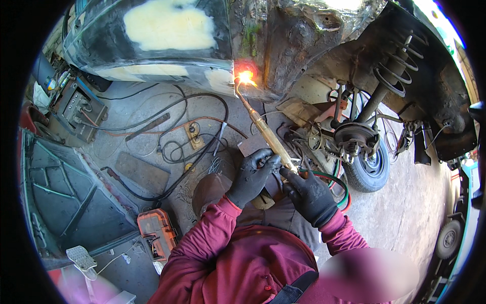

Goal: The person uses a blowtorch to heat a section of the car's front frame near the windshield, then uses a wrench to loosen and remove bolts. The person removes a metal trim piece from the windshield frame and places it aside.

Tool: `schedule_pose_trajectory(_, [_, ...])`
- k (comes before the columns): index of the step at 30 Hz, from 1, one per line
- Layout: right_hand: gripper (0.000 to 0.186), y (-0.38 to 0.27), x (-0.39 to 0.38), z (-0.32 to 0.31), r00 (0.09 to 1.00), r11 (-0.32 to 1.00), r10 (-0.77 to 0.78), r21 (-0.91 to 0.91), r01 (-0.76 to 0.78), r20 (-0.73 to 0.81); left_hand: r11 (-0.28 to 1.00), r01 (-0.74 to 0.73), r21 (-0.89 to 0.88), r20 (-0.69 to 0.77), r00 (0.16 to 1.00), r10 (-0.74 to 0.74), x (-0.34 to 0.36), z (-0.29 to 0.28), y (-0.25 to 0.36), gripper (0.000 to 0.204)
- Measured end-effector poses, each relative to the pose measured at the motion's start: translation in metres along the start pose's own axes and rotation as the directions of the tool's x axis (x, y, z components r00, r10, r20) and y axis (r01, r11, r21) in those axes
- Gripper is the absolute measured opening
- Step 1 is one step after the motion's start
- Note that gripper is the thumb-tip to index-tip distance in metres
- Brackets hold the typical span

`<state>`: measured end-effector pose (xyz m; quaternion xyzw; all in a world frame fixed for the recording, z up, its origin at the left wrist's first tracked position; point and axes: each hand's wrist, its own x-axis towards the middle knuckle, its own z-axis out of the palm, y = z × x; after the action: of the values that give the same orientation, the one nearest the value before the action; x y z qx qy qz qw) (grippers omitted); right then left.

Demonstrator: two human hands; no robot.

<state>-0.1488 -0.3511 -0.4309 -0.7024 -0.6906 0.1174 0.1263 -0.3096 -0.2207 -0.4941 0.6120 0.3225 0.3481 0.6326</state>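
Note:
A long brass gas torch point(271, 136) slants up from my lap, its bent tip glowing and throwing a bright orange flame point(246, 77) against the lower edge of a car body panel point(152, 71). My right hand point(310, 196), in a black glove, closes round the torch's rear end. Beside the handle, my left hand point(254, 175), also gloved in black, has its fingers curled, the fingertips close against the torch. Whatever they pinch is hidden. Green and red hoses point(344, 192) loop out to the right of my right hand.
A coil spring and strut point(395, 76) with a hub point(354, 139) stand at right, above a loose wheel point(369, 169). Cables point(172, 109) tangle across the floor beside a welding machine point(81, 109). A car door point(71, 187) and an orange toolbox point(156, 230) lie left.

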Motion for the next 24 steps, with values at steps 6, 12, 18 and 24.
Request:
schedule_pose_trajectory(6, [0.045,-0.0001,-0.0015,0.0001,1.0,0.999,-0.013,-0.038,0.012,-0.016,0.996,0.046,-0.082,0.021,0.999,-0.045,-0.0015,0.0025,-0.0029,0.025])
schedule_pose_trajectory(12, [0.045,0.0004,-0.0057,-0.002,0.999,0.996,0.035,-0.087,-0.033,0.023,0.998,0.035,-0.059,0.041,0.999,-0.032,-0.0021,0.0037,-0.0007,0.026])
schedule_pose_trajectory(18, [0.047,0.0009,-0.003,-0.0019,1.0,1.0,-0.006,-0.012,0.005,-0.028,1.0,0.017,-0.02,0.039,0.999,-0.016,-0.0005,0.002,0.0032,0.027])
schedule_pose_trajectory(24, [0.048,0.0024,0.0005,-0.0003,1.0,0.999,-0.014,0.03,0.015,-0.013,0.999,0.022,-0.034,0.031,0.999,-0.021,0.0005,-0.0003,0.0035,0.027])
